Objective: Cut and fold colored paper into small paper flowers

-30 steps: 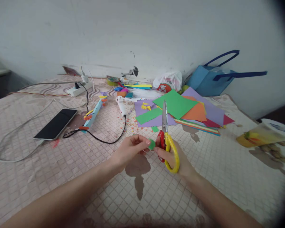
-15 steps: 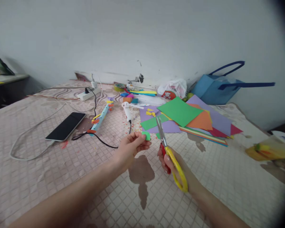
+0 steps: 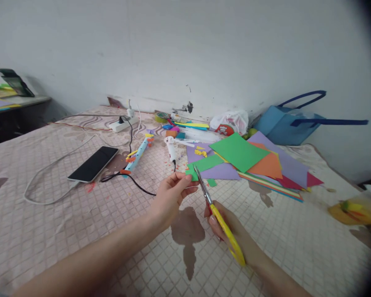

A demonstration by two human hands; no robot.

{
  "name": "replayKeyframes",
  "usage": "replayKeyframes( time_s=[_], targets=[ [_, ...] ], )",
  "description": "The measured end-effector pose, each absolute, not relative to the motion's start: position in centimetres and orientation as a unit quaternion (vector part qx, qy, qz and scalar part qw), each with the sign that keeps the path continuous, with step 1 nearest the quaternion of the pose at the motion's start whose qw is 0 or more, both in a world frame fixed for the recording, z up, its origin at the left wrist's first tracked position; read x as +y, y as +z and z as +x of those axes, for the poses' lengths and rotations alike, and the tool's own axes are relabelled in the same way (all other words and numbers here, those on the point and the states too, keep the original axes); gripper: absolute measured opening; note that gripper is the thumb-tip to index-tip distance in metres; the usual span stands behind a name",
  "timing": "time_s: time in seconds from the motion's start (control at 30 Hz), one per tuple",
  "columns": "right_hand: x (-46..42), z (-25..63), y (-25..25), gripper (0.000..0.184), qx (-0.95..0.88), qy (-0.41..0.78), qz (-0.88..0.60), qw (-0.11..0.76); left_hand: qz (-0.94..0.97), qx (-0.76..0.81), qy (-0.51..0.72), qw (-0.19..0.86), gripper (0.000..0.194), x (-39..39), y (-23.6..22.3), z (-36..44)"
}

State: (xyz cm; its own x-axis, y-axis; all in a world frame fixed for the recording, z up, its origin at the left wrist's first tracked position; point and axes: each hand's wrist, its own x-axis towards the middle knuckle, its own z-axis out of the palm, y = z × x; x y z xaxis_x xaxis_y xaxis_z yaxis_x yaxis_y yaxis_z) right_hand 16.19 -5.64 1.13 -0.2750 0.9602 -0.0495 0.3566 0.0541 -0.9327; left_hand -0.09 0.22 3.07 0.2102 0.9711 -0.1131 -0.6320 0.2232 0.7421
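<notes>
Between the thumb and fingers of my left hand [image 3: 173,194] is a small piece of green paper [image 3: 193,175]. My right hand [image 3: 227,222] grips scissors [image 3: 224,225] with yellow and red handles. Their metal blades point up and left, right beside the green piece; whether they touch it I cannot tell. Just beyond lie a green paper strip [image 3: 208,162] and a purple sheet [image 3: 224,171] bearing small yellow cutouts [image 3: 200,152]. A little green scrap [image 3: 211,182] rests on the cloth near the blades.
Colored paper sheets [image 3: 239,152] are piled on the right, with a blue bag [image 3: 287,126] behind. A white glue gun [image 3: 171,150] and a blue strip with colored pieces [image 3: 138,155] lie ahead. On the left are a phone [image 3: 93,164] and a power strip [image 3: 125,123].
The scissors have moved left to the green piece, and their blades have turned further left. The whole view has shifted slightly. My left hand still pinches the piece.
</notes>
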Motion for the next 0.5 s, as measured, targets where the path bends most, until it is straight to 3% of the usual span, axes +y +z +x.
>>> replayKeyframes(
  time_s=[0.5],
  targets=[
    [-5.6,16.06,1.53,0.032,-0.67,0.409,-0.532,0.317,0.272,0.301,0.552,0.729,0.02,0.08,3.17,-0.07]
  ],
)
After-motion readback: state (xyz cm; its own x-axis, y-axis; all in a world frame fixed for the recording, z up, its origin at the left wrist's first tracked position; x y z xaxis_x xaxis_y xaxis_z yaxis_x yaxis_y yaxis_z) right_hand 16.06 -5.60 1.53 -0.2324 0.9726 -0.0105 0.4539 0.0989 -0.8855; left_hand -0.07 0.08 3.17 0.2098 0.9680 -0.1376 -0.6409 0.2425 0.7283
